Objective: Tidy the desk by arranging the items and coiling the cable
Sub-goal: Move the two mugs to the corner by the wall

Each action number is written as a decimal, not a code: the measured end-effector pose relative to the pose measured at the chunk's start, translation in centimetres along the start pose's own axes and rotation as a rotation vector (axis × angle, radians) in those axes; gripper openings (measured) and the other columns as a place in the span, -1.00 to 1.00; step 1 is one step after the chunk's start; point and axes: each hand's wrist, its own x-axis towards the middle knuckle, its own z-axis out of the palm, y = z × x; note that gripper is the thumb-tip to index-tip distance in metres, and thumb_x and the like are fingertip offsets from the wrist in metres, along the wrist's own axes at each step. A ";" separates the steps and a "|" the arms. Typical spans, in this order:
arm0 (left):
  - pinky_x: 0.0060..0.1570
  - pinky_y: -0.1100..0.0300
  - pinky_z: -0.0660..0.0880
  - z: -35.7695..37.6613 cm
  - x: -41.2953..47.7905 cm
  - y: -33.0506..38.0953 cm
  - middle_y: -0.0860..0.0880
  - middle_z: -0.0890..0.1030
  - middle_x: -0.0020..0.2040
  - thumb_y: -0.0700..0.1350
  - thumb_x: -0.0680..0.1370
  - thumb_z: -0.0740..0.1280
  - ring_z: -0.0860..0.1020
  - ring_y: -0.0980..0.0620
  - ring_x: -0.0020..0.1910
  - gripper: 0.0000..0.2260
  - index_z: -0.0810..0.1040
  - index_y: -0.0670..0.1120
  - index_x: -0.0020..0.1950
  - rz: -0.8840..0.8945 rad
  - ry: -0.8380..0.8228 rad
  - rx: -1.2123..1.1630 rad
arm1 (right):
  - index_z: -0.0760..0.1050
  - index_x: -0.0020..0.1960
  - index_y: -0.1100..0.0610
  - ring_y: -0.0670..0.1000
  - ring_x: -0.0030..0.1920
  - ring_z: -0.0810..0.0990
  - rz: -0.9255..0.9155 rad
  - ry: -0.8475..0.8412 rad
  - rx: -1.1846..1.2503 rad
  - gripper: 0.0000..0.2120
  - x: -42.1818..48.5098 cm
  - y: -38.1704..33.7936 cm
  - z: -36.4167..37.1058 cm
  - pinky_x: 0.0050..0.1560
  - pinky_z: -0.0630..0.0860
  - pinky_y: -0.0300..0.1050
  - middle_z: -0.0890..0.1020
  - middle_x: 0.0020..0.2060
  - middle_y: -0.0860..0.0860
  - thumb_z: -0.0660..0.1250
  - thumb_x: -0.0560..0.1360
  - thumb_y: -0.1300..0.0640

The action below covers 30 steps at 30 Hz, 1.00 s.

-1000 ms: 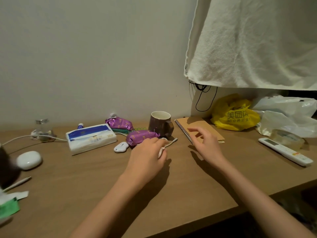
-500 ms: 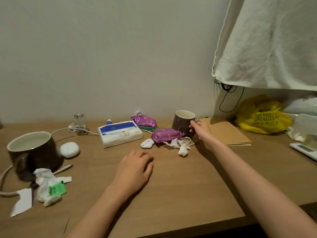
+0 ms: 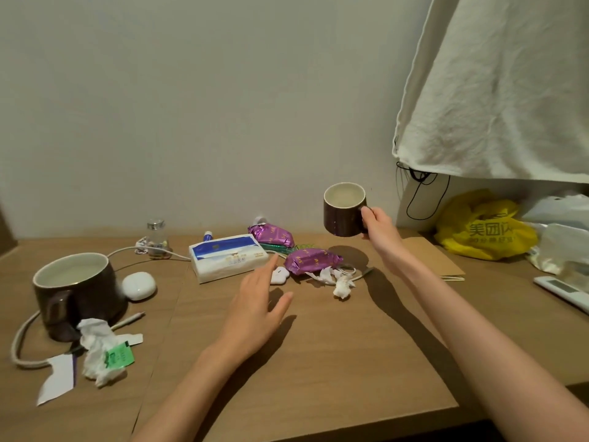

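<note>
Above the cluttered wooden worktop [image 3: 318, 362], the right hand [image 3: 381, 229] grips a small brown ceramic mug [image 3: 343, 209] aloft, best kept level until set down, while the left hand [image 3: 258, 307] hovers relaxed.

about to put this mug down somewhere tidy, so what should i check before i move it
1. Grip: right hand holds the small brown mug by its handle, clear of the desk: ok.
2. Mug upright, rim up: ok.
3. Mug empty: no liquid seen, but the inside is only partly visible: cannot tell.
4. Left hand free: open, holding nothing: ok.
5. Landing room: the front middle of the desk is bare: ok.
6. Spot beside the large brown mug: crumpled tissue and the uncoiled white cable lie there: not ok.
</note>
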 end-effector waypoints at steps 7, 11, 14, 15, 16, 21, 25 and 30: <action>0.36 0.01 0.27 -5.1 2.1 3.3 0.08 0.10 0.54 0.22 0.43 0.32 0.14 0.07 0.49 -0.20 -0.09 0.18 0.52 -0.011 0.084 -0.220 | 0.43 0.10 0.16 -0.05 -0.09 0.48 -0.174 -0.169 0.119 -0.75 -3.9 -5.6 0.7 -0.09 0.47 -0.15 0.51 -0.09 0.01 0.07 0.65 0.03; 0.38 0.01 0.30 -9.5 2.6 3.2 0.06 0.16 0.52 0.32 0.33 0.31 0.21 0.08 0.46 -0.13 -0.05 0.16 0.52 0.012 0.155 -0.203 | 0.47 -0.03 0.14 -0.07 -0.21 0.43 -0.245 -0.265 0.197 -0.79 -6.3 -8.4 2.8 -0.18 0.43 -0.15 0.45 -0.26 -0.03 0.12 0.63 0.07; 0.30 0.08 0.39 -12.8 2.0 2.4 0.10 0.32 0.44 0.24 0.36 0.39 0.33 0.11 0.38 -0.23 0.14 0.14 0.49 0.035 0.223 -0.196 | 0.42 -0.21 0.07 -0.15 -0.32 0.41 -0.259 -0.363 0.278 -0.74 -7.8 -10.3 5.2 -0.21 0.40 -0.16 0.45 -0.40 -0.16 0.13 0.63 0.08; 0.26 0.12 0.41 -13.8 1.6 2.0 0.10 0.37 0.40 0.18 0.37 0.42 0.36 0.13 0.34 -0.29 0.21 0.13 0.46 0.038 0.246 -0.208 | 0.42 -0.23 0.06 -0.17 -0.34 0.41 -0.259 -0.395 0.300 -0.73 -8.3 -10.9 6.0 -0.20 0.39 -0.16 0.45 -0.44 -0.21 0.13 0.63 0.08; 0.24 0.15 0.42 -14.9 1.2 1.6 0.10 0.41 0.37 0.12 0.38 0.44 0.39 0.13 0.31 -0.33 0.25 0.12 0.44 0.036 0.270 -0.222 | 0.42 -0.23 0.05 -0.17 -0.34 0.40 -0.258 -0.423 0.316 -0.74 -8.7 -11.6 6.8 -0.19 0.38 -0.16 0.45 -0.45 -0.21 0.13 0.62 0.07; 0.15 0.20 0.49 -20.5 -0.7 -1.4 0.12 0.52 0.23 -0.04 0.40 0.48 0.49 0.17 0.20 -0.45 0.38 0.07 0.35 -0.005 0.376 -0.244 | 0.41 -0.15 0.10 -0.13 -0.27 0.41 -0.268 -0.510 0.305 -0.76 -10.2 -15.1 11.8 -0.21 0.42 -0.23 0.41 -0.31 -0.07 0.11 0.63 0.03; 0.13 0.18 0.50 -24.1 -1.4 -4.7 0.13 0.53 0.19 -0.09 0.41 0.47 0.50 0.17 0.19 -0.48 0.41 0.06 0.33 -0.062 0.439 -0.258 | 0.42 -0.15 0.11 -0.10 -0.26 0.43 -0.238 -0.618 0.369 -0.76 -9.8 -17.3 17.0 -0.12 0.44 -0.14 0.40 -0.28 -0.03 0.11 0.63 0.05; 0.08 0.28 0.46 -27.3 -1.4 -10.4 0.09 0.54 0.23 -0.08 0.40 0.48 0.50 0.16 0.20 -0.47 0.43 0.05 0.35 -0.145 0.496 -0.303 | 0.35 -0.22 0.12 -0.09 -0.33 0.38 -0.115 -0.725 0.487 -0.74 -8.1 -18.7 24.9 -0.20 0.43 -0.19 0.34 -0.32 -0.01 0.11 0.64 0.12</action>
